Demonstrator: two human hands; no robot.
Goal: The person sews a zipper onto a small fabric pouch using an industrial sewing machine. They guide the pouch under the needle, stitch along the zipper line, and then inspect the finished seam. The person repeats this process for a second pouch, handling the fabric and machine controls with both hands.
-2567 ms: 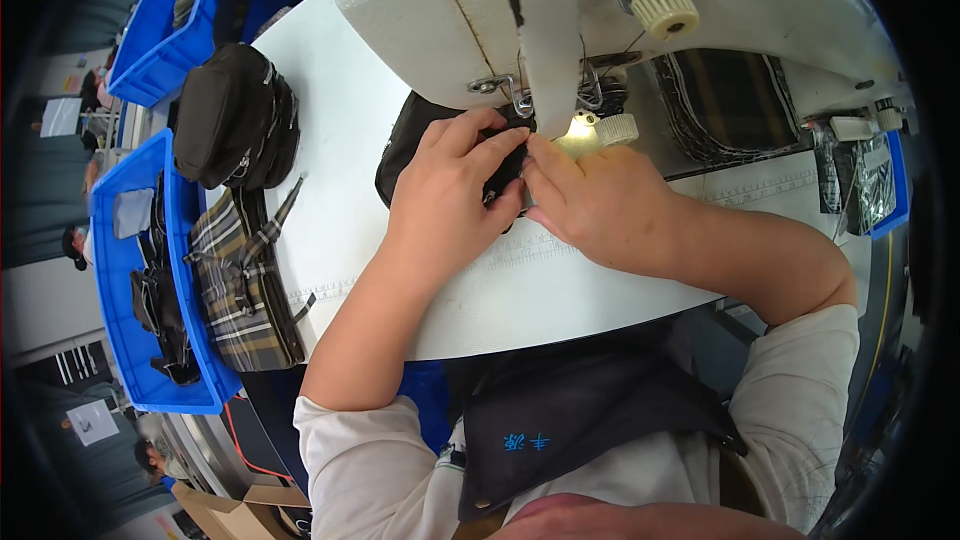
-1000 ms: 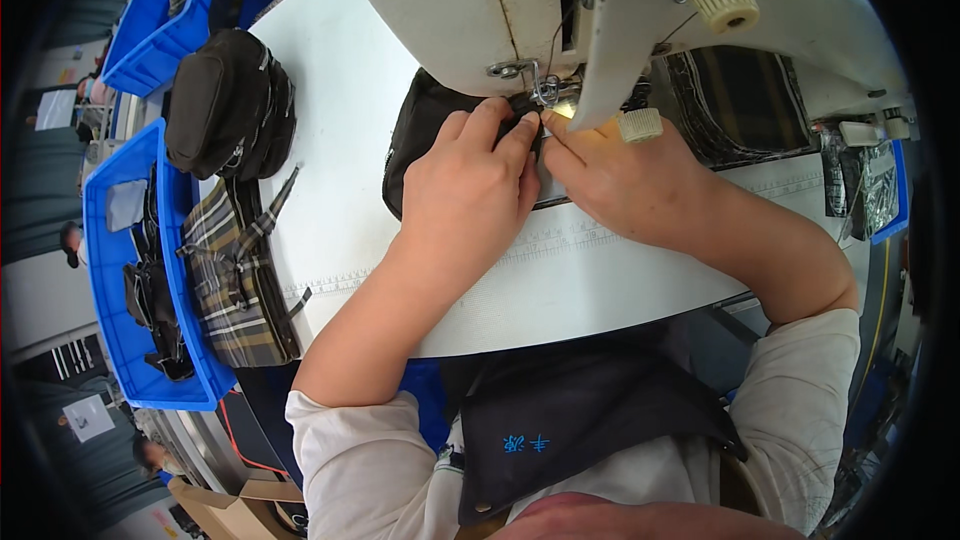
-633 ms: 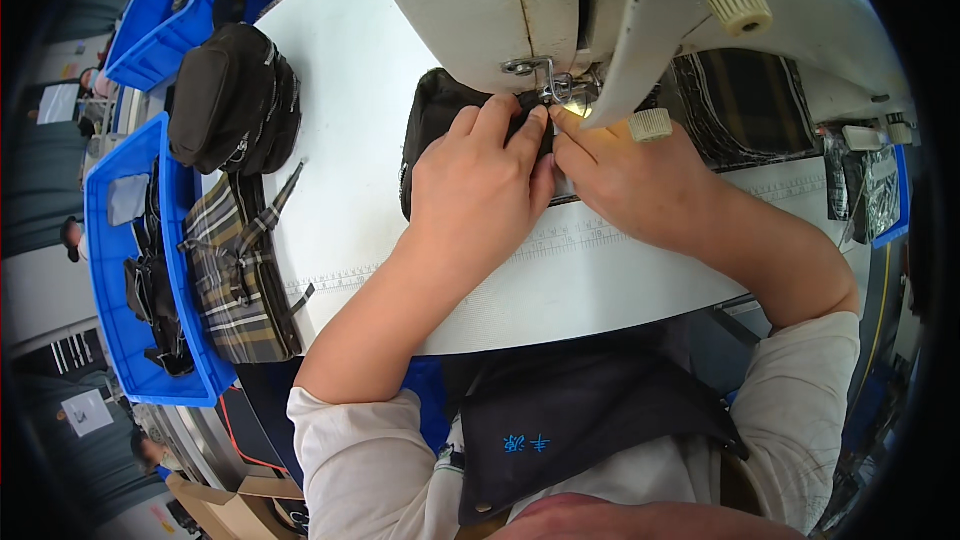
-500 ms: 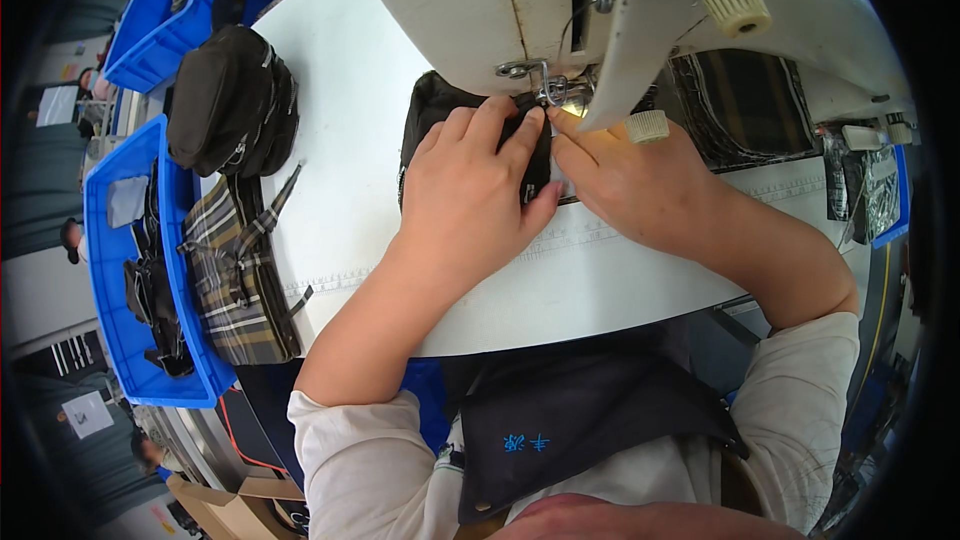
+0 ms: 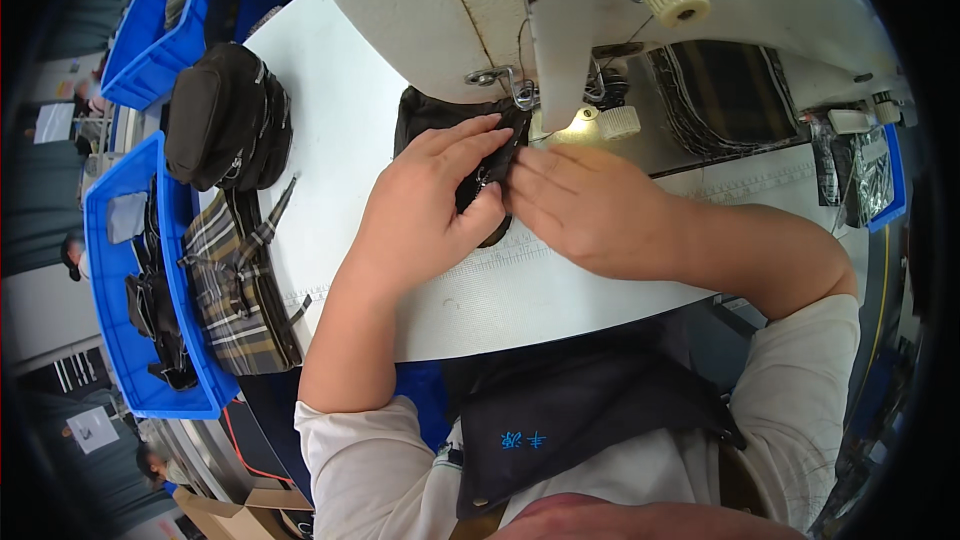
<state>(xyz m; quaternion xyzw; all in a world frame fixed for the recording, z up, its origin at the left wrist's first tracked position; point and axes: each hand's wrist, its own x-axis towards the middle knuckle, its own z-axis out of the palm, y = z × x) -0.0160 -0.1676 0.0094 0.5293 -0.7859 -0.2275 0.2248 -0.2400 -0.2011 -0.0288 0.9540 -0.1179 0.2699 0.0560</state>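
Note:
A black fabric pouch piece (image 5: 420, 112) with a zip lies under the needle end of a white sewing machine (image 5: 440, 20). On top of it rests my left hand (image 5: 425, 195), its fingers bent over the cloth and its thumb against the near edge. My right hand (image 5: 590, 202) meets the pouch's right edge, fingers pressed together; its thumb is hidden. The fingertips of both hands nearly touch beside the presser foot (image 5: 525, 95). A small lamp (image 5: 586, 114) lights the spot just right of the foot.
Stacked dark pouches (image 5: 222, 120) and folded plaid fabric (image 5: 235, 290) lie at the table's left. Blue bins (image 5: 215, 380) stand beyond the table's left edge. More plaid panels (image 5: 730, 95) lie under the machine arm. A ruler strip (image 5: 770, 175) crosses the white table (image 5: 560, 315).
Both hands and the pouch have shifted slightly left and nearer to me in the picture. My right fingers have slid down along the pouch's edge, away from the presser foot.

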